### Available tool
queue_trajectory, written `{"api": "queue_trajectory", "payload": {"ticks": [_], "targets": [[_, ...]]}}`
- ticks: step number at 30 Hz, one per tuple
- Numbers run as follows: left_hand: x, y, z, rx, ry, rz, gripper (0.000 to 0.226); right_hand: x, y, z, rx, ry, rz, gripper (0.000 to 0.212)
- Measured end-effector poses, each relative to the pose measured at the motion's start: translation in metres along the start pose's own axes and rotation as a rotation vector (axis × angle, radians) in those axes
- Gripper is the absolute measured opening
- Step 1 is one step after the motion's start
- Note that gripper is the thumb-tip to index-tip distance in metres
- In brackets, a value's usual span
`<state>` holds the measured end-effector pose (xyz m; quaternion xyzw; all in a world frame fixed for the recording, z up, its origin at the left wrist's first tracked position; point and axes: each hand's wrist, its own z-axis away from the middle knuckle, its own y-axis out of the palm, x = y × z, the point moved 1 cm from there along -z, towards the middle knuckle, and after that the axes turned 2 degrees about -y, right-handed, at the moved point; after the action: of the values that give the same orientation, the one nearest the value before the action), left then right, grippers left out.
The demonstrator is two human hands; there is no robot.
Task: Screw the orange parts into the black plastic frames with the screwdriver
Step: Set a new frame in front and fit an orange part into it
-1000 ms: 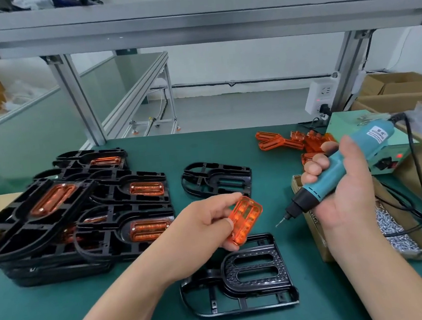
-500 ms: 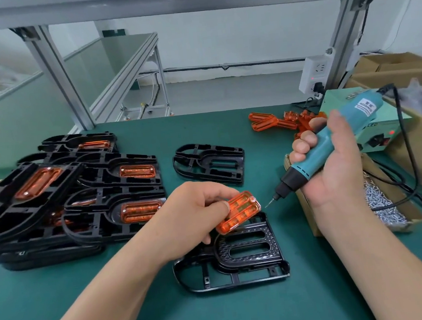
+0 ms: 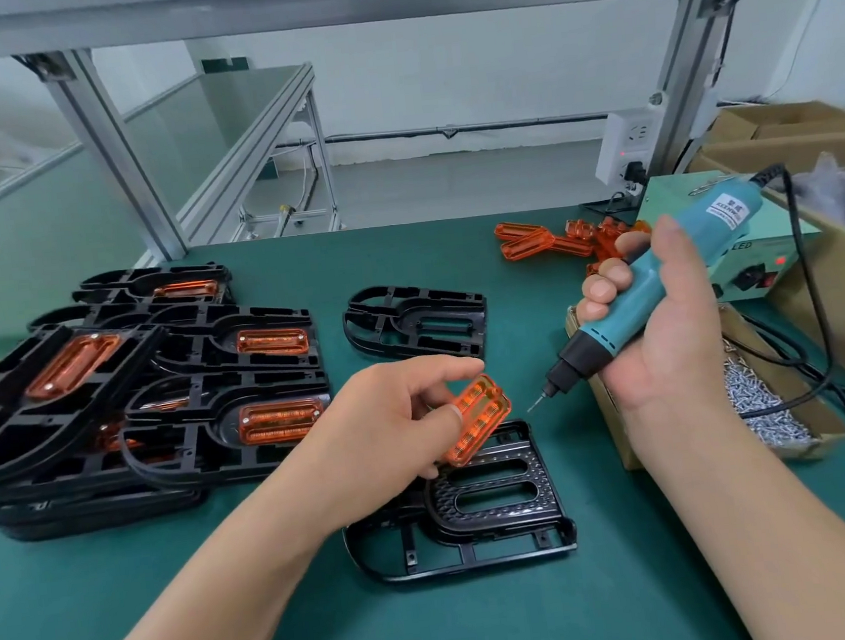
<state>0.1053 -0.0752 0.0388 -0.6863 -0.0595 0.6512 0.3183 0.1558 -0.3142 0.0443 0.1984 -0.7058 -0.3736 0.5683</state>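
Observation:
My left hand (image 3: 394,420) pinches a clear orange part (image 3: 479,420) and holds it tilted just above the slotted area of a black plastic frame (image 3: 480,515) lying on the green mat. My right hand (image 3: 669,327) grips a teal electric screwdriver (image 3: 664,276), its bit pointing down-left, a short way right of the orange part and not touching it. A second bare black frame (image 3: 415,320) lies farther back.
A stack of black frames with orange parts fitted (image 3: 159,391) fills the left. Loose orange parts (image 3: 552,242) lie at the back right. A cardboard box of screws (image 3: 764,405) sits under my right wrist, beside a green power unit (image 3: 760,256) and cables.
My left hand has brought the orange part down toward the black frame and turned it. The screwdriver has stayed at about the same spot beside it.

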Motion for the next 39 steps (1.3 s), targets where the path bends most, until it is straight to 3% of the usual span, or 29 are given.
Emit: {"api": "queue_trajectory", "payload": {"ticks": [14, 23, 29, 34, 39], "targets": [[0.001, -0.002, -0.003, 0.046, -0.037, 0.26, 0.071, 0.0, -0.002, -0.001, 0.002, 0.004, -0.007, 0.027], [0.004, -0.004, -0.007, -0.088, -0.079, 0.142, 0.036, 0.0, -0.003, -0.002, -0.003, 0.01, -0.015, 0.026], [0.009, -0.008, -0.003, -0.042, -0.072, -0.203, 0.006, 0.0, -0.004, -0.002, 0.001, 0.01, -0.013, 0.027], [0.002, -0.012, 0.006, 0.052, -0.104, -0.611, 0.073, 0.0, -0.002, -0.002, 0.001, 0.024, -0.006, 0.027], [-0.008, -0.012, 0.009, 0.087, -0.145, -0.726, 0.089, 0.001, -0.003, -0.002, -0.011, 0.019, -0.01, 0.027]]}}
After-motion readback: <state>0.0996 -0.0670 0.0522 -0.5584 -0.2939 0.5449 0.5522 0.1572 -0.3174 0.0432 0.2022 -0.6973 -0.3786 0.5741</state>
